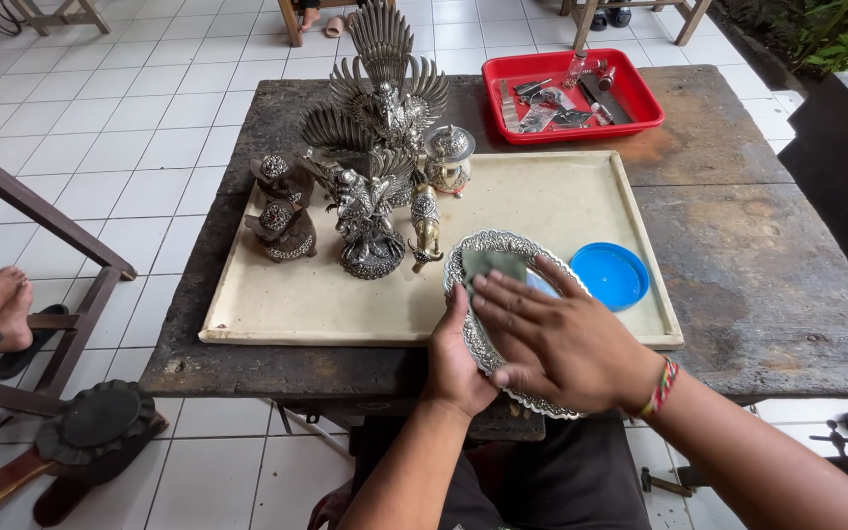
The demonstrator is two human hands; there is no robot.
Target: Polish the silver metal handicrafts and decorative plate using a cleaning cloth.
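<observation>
The right hand point(556, 339) lies flat, fingers spread, on an ornate silver tray point(503, 319) with an embossed rim, pressing a small grey-green cloth point(491, 265) against the tray's face under its fingertips. The hand is not closed round anything — the cloth is pinned beneath the fingers rather than gripped. A red-and-green woven band sits on that wrist. The left hand point(455, 358) holds the tray from its near left edge, thumb up along the rim and fingers curled underneath; how far they wrap is hidden by the tray itself.

The silver tray rests tilted at the front edge of a large cream board point(581, 196), partly overhanging the dark, worn wooden table point(738, 265). Much of its centre is covered by the right hand, so its pattern there cannot be made out. Just beside it to the right, on the board, lies a round blue lid point(612, 275).

Behind and to the left stands a cluster of silver figures: a tall winged bird statue point(380, 88), a smaller winged figure point(367, 221) in front of it, a small elephant point(425, 231), a lidded silver pot point(449, 157), and two dark rounded ornaments point(282, 211) stacked at the left. At the table's far side sits a red plastic tray point(503, 74) holding small tools and bottles — too small to tell apart. Another person's bare feet point(2, 304) rest on a sandal at the left, on the white tiled floor.
</observation>
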